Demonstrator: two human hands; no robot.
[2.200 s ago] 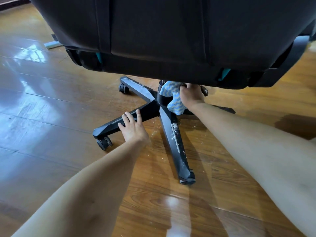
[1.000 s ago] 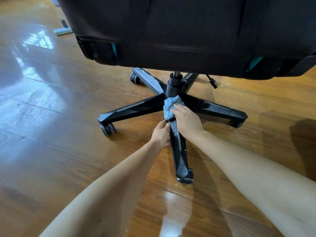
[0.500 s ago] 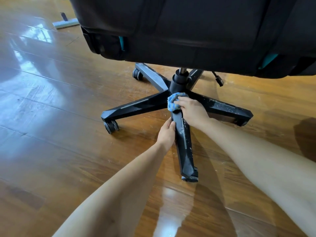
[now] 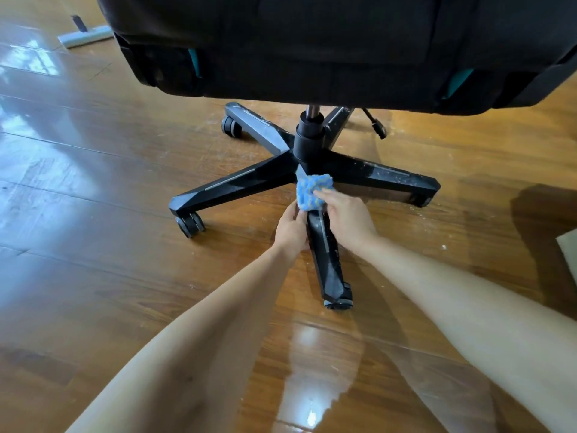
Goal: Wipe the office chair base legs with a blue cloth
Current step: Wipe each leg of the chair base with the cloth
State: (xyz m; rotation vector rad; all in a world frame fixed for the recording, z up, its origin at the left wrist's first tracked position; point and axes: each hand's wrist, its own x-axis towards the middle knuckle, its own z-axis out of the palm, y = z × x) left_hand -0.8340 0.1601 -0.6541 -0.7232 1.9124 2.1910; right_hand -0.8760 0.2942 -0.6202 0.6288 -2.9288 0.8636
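The black five-legged chair base (image 4: 307, 145) stands on the wooden floor under the black seat (image 4: 327, 45). One leg (image 4: 327, 260) points toward me, flecked with white dust. A bunched blue cloth (image 4: 310, 190) lies on that leg close to the hub. My right hand (image 4: 346, 218) presses and grips the cloth from the right. My left hand (image 4: 292, 231) clasps the left side of the same leg, its fingertips touching the cloth's lower edge. The right-hand leg (image 4: 387, 178) is also speckled with dust.
A glossy wooden floor (image 4: 93, 276) surrounds the chair, with white specks scattered near the base. A grey flat bar (image 4: 84, 35) lies on the floor at the far left. A lever with a black knob (image 4: 379, 129) hangs under the seat. A pale sheet's corner (image 4: 569, 254) shows at the right edge.
My right hand brought the cloth from the hub down onto the near leg and rubs it there. My left hand moved from the left leg to clasp the near leg.
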